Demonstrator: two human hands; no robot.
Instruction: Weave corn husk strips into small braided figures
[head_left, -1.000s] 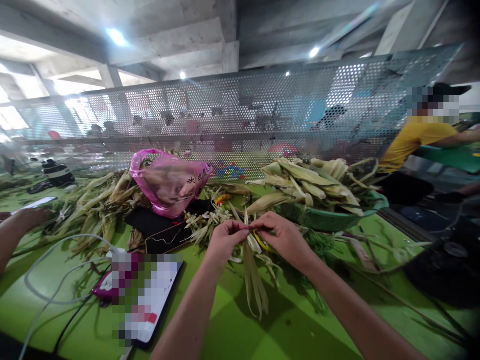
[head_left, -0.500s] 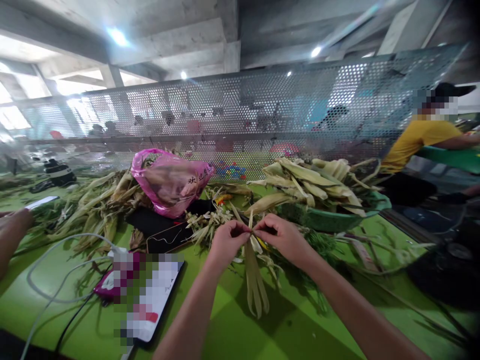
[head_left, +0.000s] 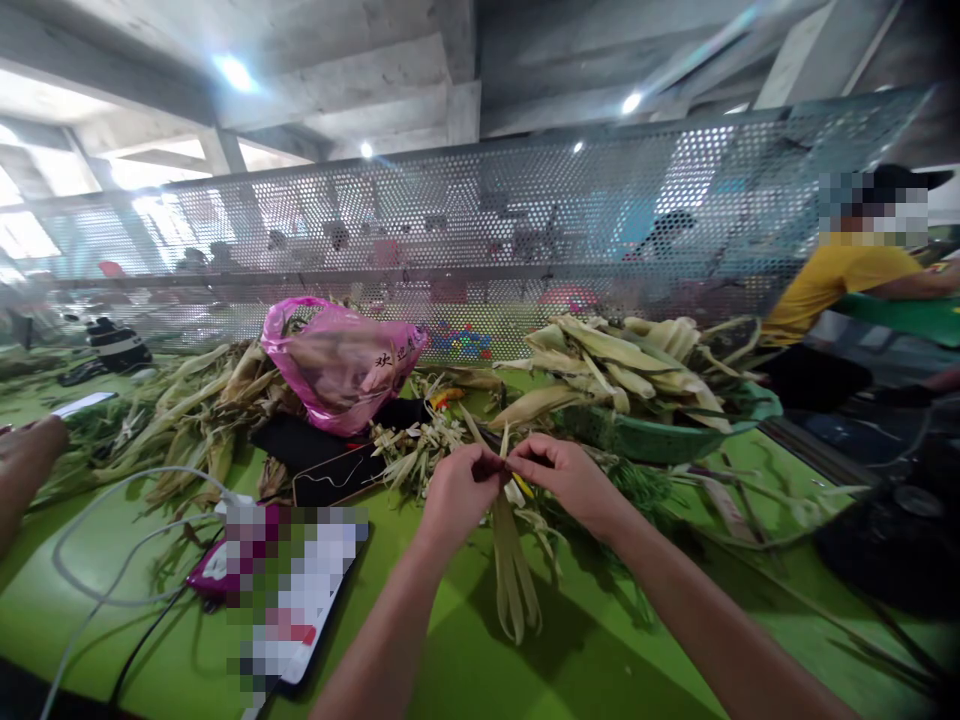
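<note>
Between my hands hangs a small bundle of pale corn husk strips [head_left: 513, 575], its looped ends pointing down over the green table. My left hand [head_left: 466, 488] pinches the bundle near its top with thumb and finger. From the other side, my right hand [head_left: 556, 478] pinches at the same spot, its fingertips almost touching those of the left. The fingers hide the exact point of grip. Just behind my hands lies a heap of cut husk pieces [head_left: 409, 450]. A green basin [head_left: 652, 440] piled with corn husks [head_left: 637, 360] stands to the right.
A pink plastic bag [head_left: 341, 370] of husks stands at the back left, beside loose husks [head_left: 187, 405]. A phone [head_left: 319, 610], white cables and a magenta power strip [head_left: 214, 570] lie front left. Another person's hand [head_left: 34, 460] is at far left; a person in yellow [head_left: 847, 275] sits right.
Both hands have shifted very slightly, and the husk bundle hangs a touch lower and further right. Both pinches remain on it.
</note>
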